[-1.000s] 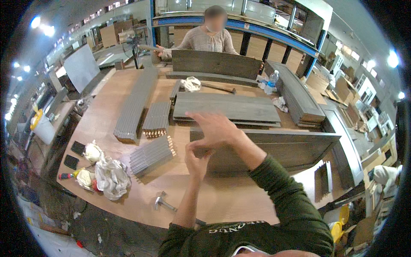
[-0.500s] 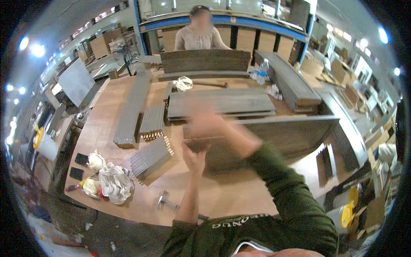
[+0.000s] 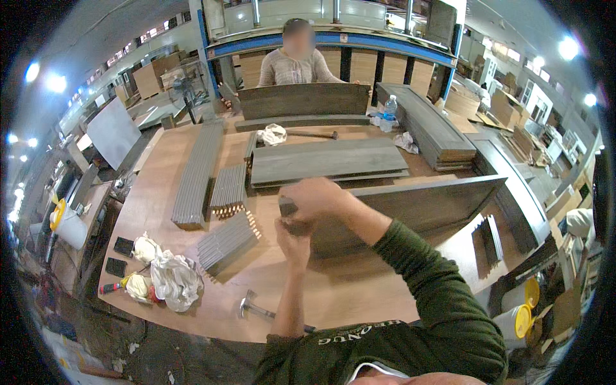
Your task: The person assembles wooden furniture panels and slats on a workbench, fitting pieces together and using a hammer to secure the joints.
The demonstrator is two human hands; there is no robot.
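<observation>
At the near side of a wide worktable (image 3: 359,295), the person's two bare hands meet at the left end of a dark wooden panel (image 3: 410,208). It stands on its long edge, its broad face showing streaky brown-grey grain and its straight upper edge a paler grey. The right hand (image 3: 316,200) bends over the upper corner, fingers curled; the left hand (image 3: 295,247) is just below, at the same end, its palm turned up. Most fingertips are hidden, so I cannot tell whether either hand pinches the wood or merely rests against it.

Beyond the panel lie smooth, flat grey boards (image 3: 330,159), one over another. To their left are slim grey slats in rows: a long bundle (image 3: 199,173), a shorter bundle (image 3: 229,186) with raw, pale ends, and a slanted bundle (image 3: 226,240) nearer the person. A claw hammer (image 3: 250,305) with a bright metal head lies near the left forearm, and a crumpled white bag (image 3: 174,279) slumps in soft folds farther left.

The tabletop is light brown, even and faintly glossy. Across it a co-worker (image 3: 298,64) in a pale knitted top stands behind an upright dark board (image 3: 305,99); behind them runs a rack with a blue beam (image 3: 321,40). Bright lamps hang over the cluttered workshop.
</observation>
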